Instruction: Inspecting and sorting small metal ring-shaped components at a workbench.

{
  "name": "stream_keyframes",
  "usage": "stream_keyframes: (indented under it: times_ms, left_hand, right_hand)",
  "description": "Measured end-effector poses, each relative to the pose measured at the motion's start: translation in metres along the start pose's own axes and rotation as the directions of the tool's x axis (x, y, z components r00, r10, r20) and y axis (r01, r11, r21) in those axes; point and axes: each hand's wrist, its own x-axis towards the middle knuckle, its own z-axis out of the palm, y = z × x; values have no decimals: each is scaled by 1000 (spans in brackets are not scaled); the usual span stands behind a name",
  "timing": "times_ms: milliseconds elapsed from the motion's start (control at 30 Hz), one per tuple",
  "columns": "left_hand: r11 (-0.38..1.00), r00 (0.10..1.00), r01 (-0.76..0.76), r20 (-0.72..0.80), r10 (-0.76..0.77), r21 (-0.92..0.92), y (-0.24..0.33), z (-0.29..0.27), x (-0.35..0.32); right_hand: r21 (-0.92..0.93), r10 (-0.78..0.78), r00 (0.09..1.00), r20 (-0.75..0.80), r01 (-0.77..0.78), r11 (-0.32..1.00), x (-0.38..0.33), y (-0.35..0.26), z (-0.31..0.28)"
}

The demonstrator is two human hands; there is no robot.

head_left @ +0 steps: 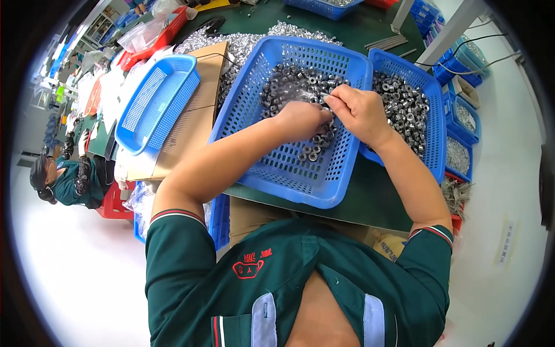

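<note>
Both hands are over a large blue perforated basket point(272, 173), partly filled with small ring-shaped metal parts point(283, 78). My left hand point(303, 120) is closed, its curled fingers down by the parts; what they grip is hidden. My right hand point(359, 110) pinches thumb against fingers just right of it, at a thin, pale bit too small to name. The two hands' fingertips nearly meet. A smeared, pale patch shows among the parts left of the fingertips.
Another blue basket point(436, 115) of similar metal parts stands right. At left, an unfilled blue basket point(128, 130) rests on cardboard point(193, 124). Shiny small parts point(193, 43) are heaped behind. Thin metal rods point(386, 43) lie far right. A co-worker point(72, 179) sits far left.
</note>
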Motion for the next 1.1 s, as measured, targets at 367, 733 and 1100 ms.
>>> stream_keyframes:
  times_ms: [367,733,1100]
  left_hand:
    - [888,949,213,-130,-287,-407,-5,-15,2]
    - [-255,975,73,123,-187,-964,-18,-44,-10]
    - [-202,982,57,91,-164,-978,-13,-46,-13]
  right_hand:
    - [-42,-12,1000,-15,11,999,3,5,0]
    - [-13,33,999,-29,-33,999,4,-3,-2]
    - [69,134,991,2,-134,989,5,-3,-3]
